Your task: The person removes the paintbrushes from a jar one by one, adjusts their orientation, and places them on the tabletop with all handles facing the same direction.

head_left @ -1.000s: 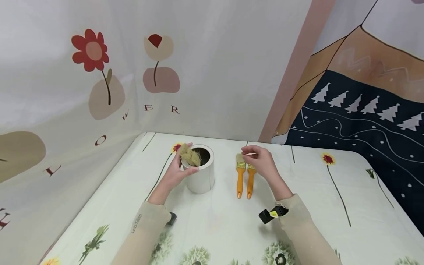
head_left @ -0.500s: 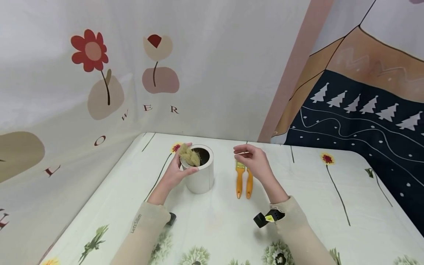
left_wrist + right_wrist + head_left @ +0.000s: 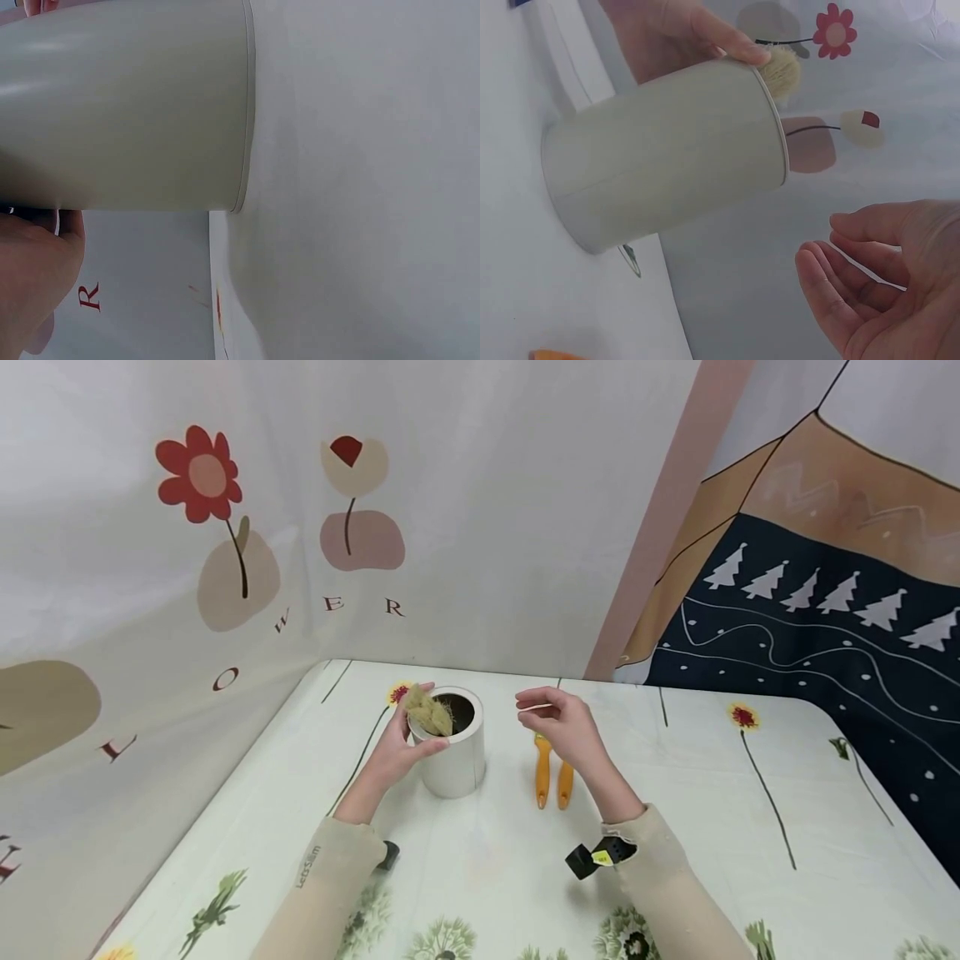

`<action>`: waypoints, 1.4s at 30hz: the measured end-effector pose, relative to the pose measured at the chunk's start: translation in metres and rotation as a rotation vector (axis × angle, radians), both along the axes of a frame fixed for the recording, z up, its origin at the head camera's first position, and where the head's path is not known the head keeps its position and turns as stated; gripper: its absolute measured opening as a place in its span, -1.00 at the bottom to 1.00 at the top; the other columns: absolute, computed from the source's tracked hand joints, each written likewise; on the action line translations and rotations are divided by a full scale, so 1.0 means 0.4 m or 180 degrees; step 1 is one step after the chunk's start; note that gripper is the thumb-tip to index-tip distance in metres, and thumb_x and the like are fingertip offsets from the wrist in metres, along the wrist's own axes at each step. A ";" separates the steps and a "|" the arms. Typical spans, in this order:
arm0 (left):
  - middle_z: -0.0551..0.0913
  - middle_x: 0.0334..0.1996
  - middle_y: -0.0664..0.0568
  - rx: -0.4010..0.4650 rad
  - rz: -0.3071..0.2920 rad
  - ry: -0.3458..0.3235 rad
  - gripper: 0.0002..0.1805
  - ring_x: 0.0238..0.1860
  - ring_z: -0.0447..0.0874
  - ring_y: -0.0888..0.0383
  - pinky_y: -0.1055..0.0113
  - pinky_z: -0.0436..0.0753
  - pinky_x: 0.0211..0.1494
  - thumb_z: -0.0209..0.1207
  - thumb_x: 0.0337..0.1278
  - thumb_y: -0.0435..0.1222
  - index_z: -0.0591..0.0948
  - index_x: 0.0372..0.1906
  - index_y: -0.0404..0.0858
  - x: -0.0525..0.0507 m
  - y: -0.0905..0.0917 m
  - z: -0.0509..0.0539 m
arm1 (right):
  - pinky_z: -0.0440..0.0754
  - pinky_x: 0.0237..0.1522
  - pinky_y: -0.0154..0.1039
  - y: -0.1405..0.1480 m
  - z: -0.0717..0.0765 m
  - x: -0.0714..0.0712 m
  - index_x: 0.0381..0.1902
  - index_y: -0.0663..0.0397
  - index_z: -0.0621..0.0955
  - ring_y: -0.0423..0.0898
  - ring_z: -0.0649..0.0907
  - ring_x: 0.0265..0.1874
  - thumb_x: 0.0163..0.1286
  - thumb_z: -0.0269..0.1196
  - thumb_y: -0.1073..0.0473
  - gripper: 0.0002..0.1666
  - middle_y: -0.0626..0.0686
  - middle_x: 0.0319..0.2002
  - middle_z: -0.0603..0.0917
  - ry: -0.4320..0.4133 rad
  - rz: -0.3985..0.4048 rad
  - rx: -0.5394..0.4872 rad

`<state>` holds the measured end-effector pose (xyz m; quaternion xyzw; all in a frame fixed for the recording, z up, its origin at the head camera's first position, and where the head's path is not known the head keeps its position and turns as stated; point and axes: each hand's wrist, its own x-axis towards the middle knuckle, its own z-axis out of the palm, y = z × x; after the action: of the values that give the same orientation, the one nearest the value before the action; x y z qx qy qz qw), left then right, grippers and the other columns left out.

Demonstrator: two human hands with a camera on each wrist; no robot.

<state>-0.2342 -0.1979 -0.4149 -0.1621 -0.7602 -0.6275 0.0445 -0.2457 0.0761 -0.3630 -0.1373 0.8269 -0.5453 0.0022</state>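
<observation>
A white cylindrical container (image 3: pixel 459 768) stands upright on the table, its dark inside showing in the head view. My left hand (image 3: pixel 397 747) grips its left side near the rim, thumb in front and fingers behind. At the rim, beside those fingers, sits a yellowish fibrous tuft (image 3: pixel 431 713); how it is held I cannot tell. My right hand (image 3: pixel 564 727) hovers right of the container, fingers loosely bent and holding nothing. Below it lie two paintbrushes with orange handles (image 3: pixel 542 772); the hand hides their bristles. In the right wrist view, a gap separates the right hand (image 3: pixel 885 270) from the container (image 3: pixel 667 150).
A white flower-print cloth (image 3: pixel 495 868) covers the table. Behind it hangs a pale printed curtain (image 3: pixel 495 527), with a dark tree-patterned fabric (image 3: pixel 795 635) at the right. Each wrist wears a small black camera (image 3: pixel 581 862).
My right hand has moved left from over the brush bristles, toward the container. The left hand, container and tuft stay in place.
</observation>
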 end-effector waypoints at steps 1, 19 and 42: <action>-0.01 0.60 -0.15 -0.0007 0.0004 -0.0004 0.05 0.59 -0.07 -0.19 -0.29 -0.08 0.59 0.44 0.04 -0.04 0.11 0.55 -0.13 -0.001 -0.001 -0.001 | 0.73 0.02 -0.19 -0.001 0.000 0.000 0.13 0.13 0.64 0.05 0.72 -0.04 0.38 0.31 0.25 -0.63 0.17 0.03 0.72 0.0002 0.0010 -0.0012; -0.01 0.61 -0.12 0.0001 0.0014 -0.0058 0.08 0.61 -0.09 -0.18 -0.28 -0.10 0.59 0.45 0.01 0.00 0.10 0.56 -0.14 0.000 0.003 0.002 | 0.73 0.03 -0.15 -0.036 0.013 0.019 0.10 0.09 0.65 0.05 0.71 -0.01 0.36 0.33 0.23 -0.64 0.13 0.03 0.73 -0.0005 0.0062 -0.0038; 0.11 0.56 -0.16 0.0003 0.0014 -0.0088 0.00 0.55 0.06 -0.14 -0.26 -0.03 0.59 0.42 0.07 -0.20 0.11 0.55 -0.12 0.001 0.001 0.004 | 0.74 0.02 -0.18 -0.096 0.030 0.047 0.08 0.09 0.66 0.03 0.74 0.00 0.33 0.35 0.24 -0.64 0.11 0.03 0.73 0.0147 0.0425 -0.0202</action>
<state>-0.2339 -0.1974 -0.4132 -0.1517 -0.7608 -0.6300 0.0354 -0.2270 0.0376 -0.3512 -0.2047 0.7981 -0.5665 0.0153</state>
